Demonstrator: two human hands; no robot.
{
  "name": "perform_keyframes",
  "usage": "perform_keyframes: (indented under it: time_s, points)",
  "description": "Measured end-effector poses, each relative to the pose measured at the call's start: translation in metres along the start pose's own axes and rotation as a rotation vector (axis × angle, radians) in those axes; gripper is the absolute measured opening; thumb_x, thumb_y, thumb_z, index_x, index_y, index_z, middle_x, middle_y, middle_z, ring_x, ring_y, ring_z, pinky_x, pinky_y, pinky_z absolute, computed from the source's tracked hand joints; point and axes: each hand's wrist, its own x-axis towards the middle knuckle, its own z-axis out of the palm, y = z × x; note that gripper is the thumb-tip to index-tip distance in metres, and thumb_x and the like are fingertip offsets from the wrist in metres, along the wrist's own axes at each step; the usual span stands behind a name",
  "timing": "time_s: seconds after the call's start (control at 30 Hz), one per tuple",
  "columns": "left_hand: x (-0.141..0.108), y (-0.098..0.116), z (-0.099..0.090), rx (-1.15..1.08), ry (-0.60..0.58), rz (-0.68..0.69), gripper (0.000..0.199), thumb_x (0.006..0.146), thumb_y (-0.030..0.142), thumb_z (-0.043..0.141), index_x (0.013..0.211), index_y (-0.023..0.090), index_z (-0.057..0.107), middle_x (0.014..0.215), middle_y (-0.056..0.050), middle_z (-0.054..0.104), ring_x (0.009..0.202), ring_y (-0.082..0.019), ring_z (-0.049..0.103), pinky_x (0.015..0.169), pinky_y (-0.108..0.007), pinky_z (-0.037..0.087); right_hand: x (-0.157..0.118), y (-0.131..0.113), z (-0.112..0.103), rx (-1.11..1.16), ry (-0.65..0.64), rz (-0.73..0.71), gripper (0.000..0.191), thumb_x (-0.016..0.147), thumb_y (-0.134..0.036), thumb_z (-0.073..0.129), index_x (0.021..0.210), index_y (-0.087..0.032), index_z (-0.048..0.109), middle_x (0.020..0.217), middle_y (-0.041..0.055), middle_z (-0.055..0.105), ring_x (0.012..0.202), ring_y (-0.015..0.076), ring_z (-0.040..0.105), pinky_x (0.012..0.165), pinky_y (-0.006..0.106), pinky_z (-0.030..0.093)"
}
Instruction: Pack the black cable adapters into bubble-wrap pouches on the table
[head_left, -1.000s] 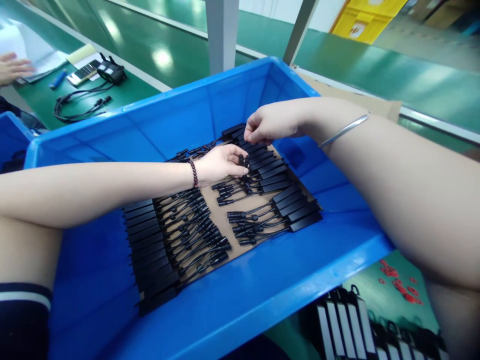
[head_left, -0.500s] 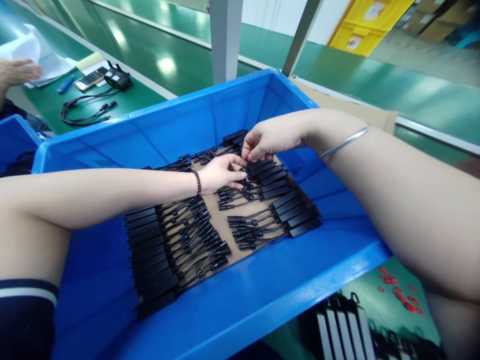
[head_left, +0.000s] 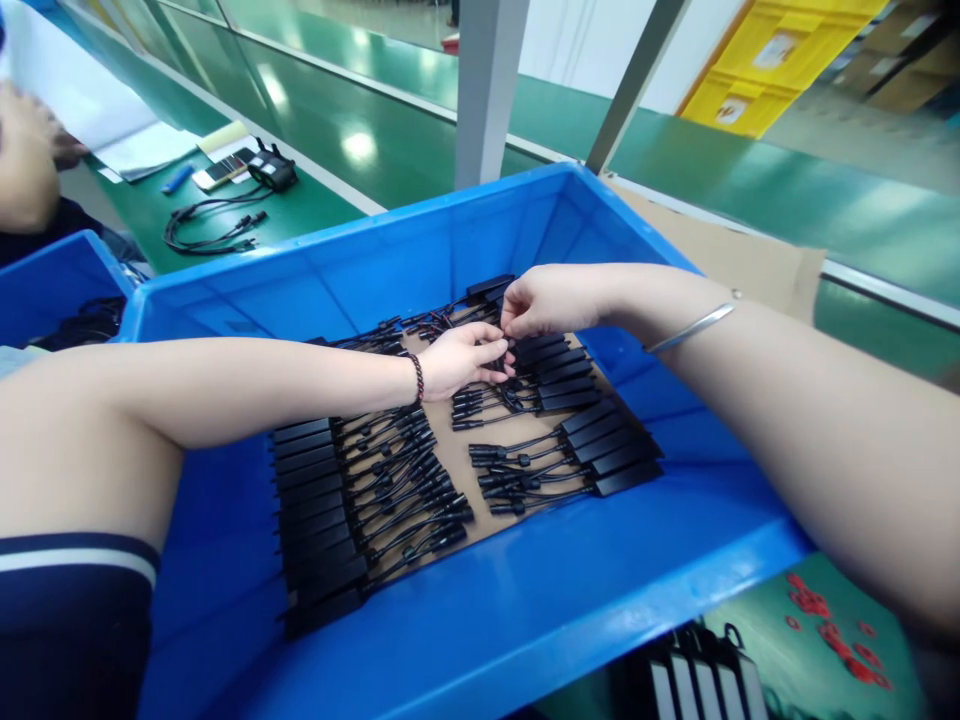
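Cable ends (head_left: 498, 364) curl between the fingers of my left hand (head_left: 459, 362), over the blue crate (head_left: 525, 590)! My right hand's (head_left: 541, 300) fingertips press together beside them; can't tell what they pinch. Black units (head_left: 309, 482) line the left side, near-right ones (head_left: 621, 458) rowed too; middle-right, my hands hide some, so completeness is unclear.
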Motion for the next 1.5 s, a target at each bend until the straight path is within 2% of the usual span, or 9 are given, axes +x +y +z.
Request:
perform_keyframes:
  time_s: [0.23,0.4,0.6,0.8,1.03,1.23,1.5]
  points:
    - [0.004,-0.004,-0.004,-0.032,-0.01,0.038,0.009,0.086,0.012,0.05,0.09,0.016,0.044,0.072,-0.001,0.06,0.066,-0.011,0.063,0.065,-0.026,0.051,0.003,-0.006,0.001,-0.106,0.032,0.011,0.025,0.076,-0.033,0.055,0.089,-0.016,0.067,0.079,0.0049,0.067,0.066,0.0149,0.056,0.057,0.025,0.036]
    - [0.003,-0.004,-0.002,-0.032,0.045,0.044,0.005,0.086,0.016,0.052,0.088,0.015,0.047,0.073,-0.002,0.06,0.068,-0.011,0.062,0.066,-0.027,0.051,0.002,-0.006,0.001,-0.085,0.025,0.047,0.022,0.073,-0.03,0.057,0.088,-0.017,0.067,0.076,0.0038,0.066,0.065,0.0147,0.055,0.055,0.024,0.035]
    - [0.001,-0.001,0.003,-0.003,0.099,0.016,0.003,0.082,0.01,0.055,0.082,0.012,0.052,0.075,-0.002,0.059,0.066,-0.008,0.059,0.064,-0.023,0.047,-0.001,-0.012,0.001,-0.058,-0.027,0.096,0.02,0.071,-0.023,0.059,0.087,-0.016,0.067,0.078,0.0046,0.066,0.069,0.0168,0.057,0.054,0.024,0.036]
    - [0.0,-0.001,0.005,0.001,0.128,0.0,0.003,0.078,0.007,0.059,0.08,0.009,0.057,0.075,-0.001,0.058,0.067,-0.007,0.056,0.066,-0.023,0.046,-0.006,-0.025,-0.001,-0.112,-0.108,0.127,0.02,0.071,-0.012,0.054,0.086,-0.012,0.067,0.083,0.008,0.067,0.076,0.0191,0.059,0.056,0.025,0.038]
    - [-0.002,-0.004,0.007,0.005,0.162,0.035,0.006,0.074,0.005,0.062,0.078,0.009,0.059,0.08,-0.001,0.057,0.067,-0.005,0.053,0.071,-0.025,0.048,0.002,-0.009,0.003,-0.063,-0.198,0.101,0.023,0.072,-0.016,0.054,0.089,-0.012,0.068,0.077,0.0069,0.066,0.067,0.0179,0.058,0.054,0.027,0.038]
    - [-0.004,0.0,0.005,-0.038,0.064,-0.014,0.006,0.08,0.007,0.056,0.083,0.011,0.054,0.074,-0.001,0.057,0.069,-0.009,0.06,0.074,-0.035,0.054,0.002,-0.007,0.003,-0.042,-0.186,0.092,0.022,0.072,-0.017,0.053,0.088,-0.012,0.067,0.076,0.0065,0.065,0.065,0.0167,0.056,0.053,0.027,0.037]
    - [-0.001,-0.004,0.003,-0.052,0.123,-0.002,0.007,0.077,0.004,0.06,0.079,0.007,0.055,0.072,-0.002,0.058,0.066,-0.008,0.062,0.084,-0.036,0.051,0.0,-0.01,0.003,-0.018,-0.201,0.082,0.024,0.072,-0.02,0.052,0.091,-0.013,0.066,0.08,0.0067,0.065,0.068,0.0172,0.056,0.055,0.027,0.037]
